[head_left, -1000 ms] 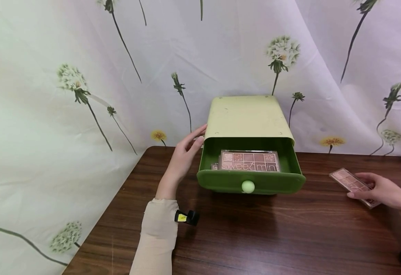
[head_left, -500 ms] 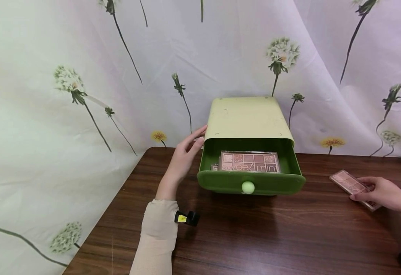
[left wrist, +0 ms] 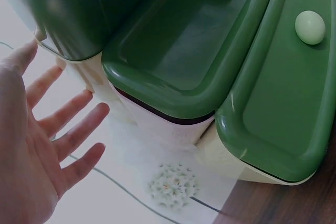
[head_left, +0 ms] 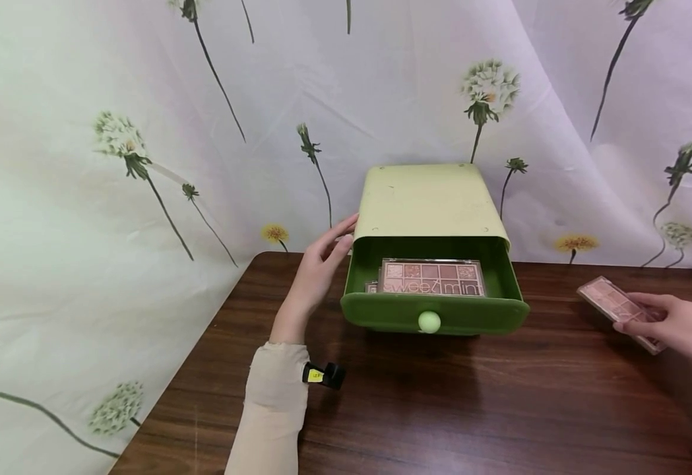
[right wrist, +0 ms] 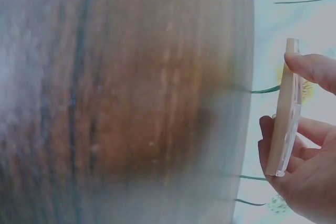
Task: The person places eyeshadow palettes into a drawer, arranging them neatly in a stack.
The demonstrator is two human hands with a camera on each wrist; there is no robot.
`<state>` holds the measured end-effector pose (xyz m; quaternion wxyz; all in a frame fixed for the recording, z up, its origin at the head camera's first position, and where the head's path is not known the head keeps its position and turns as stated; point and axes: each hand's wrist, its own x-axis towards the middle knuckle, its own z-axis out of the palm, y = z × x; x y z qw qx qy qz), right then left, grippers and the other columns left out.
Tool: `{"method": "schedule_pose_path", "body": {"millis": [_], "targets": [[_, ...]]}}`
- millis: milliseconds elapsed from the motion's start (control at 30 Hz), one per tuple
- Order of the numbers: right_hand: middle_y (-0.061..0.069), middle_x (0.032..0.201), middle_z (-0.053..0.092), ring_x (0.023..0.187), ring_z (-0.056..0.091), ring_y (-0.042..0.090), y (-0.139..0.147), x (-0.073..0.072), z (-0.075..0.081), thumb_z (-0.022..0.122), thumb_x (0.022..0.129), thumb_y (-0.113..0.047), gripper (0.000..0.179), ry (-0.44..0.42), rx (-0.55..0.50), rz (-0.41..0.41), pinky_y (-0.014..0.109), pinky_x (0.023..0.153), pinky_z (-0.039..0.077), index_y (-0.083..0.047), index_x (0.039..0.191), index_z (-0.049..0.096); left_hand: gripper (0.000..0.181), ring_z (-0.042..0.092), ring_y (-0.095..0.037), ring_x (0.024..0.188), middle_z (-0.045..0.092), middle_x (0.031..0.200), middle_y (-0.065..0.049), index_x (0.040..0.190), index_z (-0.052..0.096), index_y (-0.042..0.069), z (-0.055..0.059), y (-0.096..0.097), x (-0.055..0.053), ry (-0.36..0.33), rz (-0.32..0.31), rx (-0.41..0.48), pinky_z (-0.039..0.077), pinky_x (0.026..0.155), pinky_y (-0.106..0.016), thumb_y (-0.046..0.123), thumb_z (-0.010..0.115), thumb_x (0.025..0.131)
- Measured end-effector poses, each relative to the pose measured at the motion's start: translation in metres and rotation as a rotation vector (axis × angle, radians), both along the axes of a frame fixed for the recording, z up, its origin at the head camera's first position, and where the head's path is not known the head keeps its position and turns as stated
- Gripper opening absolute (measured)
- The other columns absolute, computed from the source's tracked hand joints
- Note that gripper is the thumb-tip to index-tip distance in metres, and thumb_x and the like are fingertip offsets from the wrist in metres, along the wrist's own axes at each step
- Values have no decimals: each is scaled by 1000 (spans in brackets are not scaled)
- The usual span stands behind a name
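My right hand (head_left: 678, 324) pinches a clear-lidded eyeshadow palette (head_left: 603, 295) by its edges, at the right of the table. The right wrist view shows this palette (right wrist: 286, 114) edge-on between thumb and fingers, held above the tabletop. Against the left side of a cream box with green drawers (head_left: 431, 198) rests my left hand (head_left: 317, 267), its fingers extended. In the left wrist view that hand (left wrist: 50, 145) has spread fingers, tips along the box's side. The top drawer (head_left: 464, 315) is pulled out. Inside leans a larger eyeshadow palette (head_left: 431, 277), partly covering a smaller case (head_left: 372, 287) behind it.
Two lower drawers, a middle one (left wrist: 173, 61) and a bottom one (left wrist: 283, 108), are closed, each with a pale round knob. The box stands on a dark wooden table (head_left: 417, 415). A dandelion-print cloth (head_left: 233, 99) hangs behind and along the left.
My right hand, with the eyeshadow palette in its grip, has moved slightly up and to the right in the head view. The left hand and the open drawer stay in place.
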<state>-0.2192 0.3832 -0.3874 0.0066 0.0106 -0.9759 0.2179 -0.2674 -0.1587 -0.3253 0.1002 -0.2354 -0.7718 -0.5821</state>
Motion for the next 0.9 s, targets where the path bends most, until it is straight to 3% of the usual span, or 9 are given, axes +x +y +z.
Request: {"method": "schedule_pose_path", "body": {"millis": [200, 300, 367, 467, 533, 667, 700, 800, 900], "targets": [[33, 99, 63, 75, 52, 13, -4, 8, 7, 78, 85, -33, 78, 47, -43, 13, 22, 58, 38, 22, 130, 45, 43, 54, -18, 121, 52, 141, 5, 146, 50, 34, 0, 0, 1, 0, 13, -2, 42, 102, -48, 42, 49, 104], [36, 102, 62, 74, 50, 9, -7, 12, 9, 80, 83, -33, 76, 94, -35, 21, 21, 58, 37, 20, 128, 49, 43, 54, -16, 121, 53, 140, 6, 145, 51, 36, 0, 1, 1, -2, 17, -2, 42, 102, -46, 44, 50, 103], [38, 106, 59, 77, 54, 16, -9, 14, 9, 80, 82, -33, 75, 121, -34, 29, 22, 58, 37, 19, 128, 51, 44, 54, -16, 121, 53, 141, 7, 145, 51, 36, 1, 1, 1, -3, 15, -1, 42, 102, -46, 45, 50, 103], [44, 117, 50, 88, 58, 37, -14, 19, 12, 80, 83, -35, 75, 141, -17, 24, 27, 62, 37, 16, 130, 52, 44, 54, -16, 121, 53, 141, 7, 146, 50, 36, 1, 1, 1, -4, 13, 1, 42, 102, -47, 45, 50, 103], [44, 119, 50, 90, 58, 37, -19, 24, 14, 80, 83, -35, 75, 150, -27, 16, 27, 63, 36, 14, 132, 52, 43, 54, -16, 122, 53, 141, 7, 146, 50, 36, 1, 1, 1, -4, 15, 1, 42, 103, -47, 44, 50, 103], [40, 120, 54, 82, 53, 5, -30, 35, 18, 82, 81, -35, 73, 206, -56, 2, 23, 62, 34, 8, 134, 55, 43, 54, -16, 122, 53, 141, 6, 146, 50, 36, 0, 1, 1, -1, 13, 1, 41, 103, -47, 43, 50, 103], [38, 120, 56, 82, 47, -4, -32, 37, 18, 83, 80, -34, 70, 230, -69, 2, 21, 61, 33, 0, 136, 58, 43, 54, -16, 122, 53, 141, 6, 146, 50, 36, 0, 1, 1, -1, 13, 2, 41, 103, -47, 43, 50, 103], [-5, 113, 69, 78, 44, -13, -36, 42, 18, 84, 79, -31, 68, 284, -127, 7, 18, 61, 36, -6, 137, 60, 43, 54, -16, 122, 53, 141, 6, 146, 50, 36, 0, 1, 1, 1, 9, 5, 41, 103, -47, 42, 50, 103], [-45, 107, 47, 83, 40, -22, -40, 46, 19, 85, 78, -30, 66, 331, -159, 5, 15, 64, 35, -14, 138, 61, 43, 53, -16, 122, 53, 141, 6, 146, 50, 36, 1, 1, 1, 3, 8, 5, 42, 102, -47, 42, 50, 104]]}}
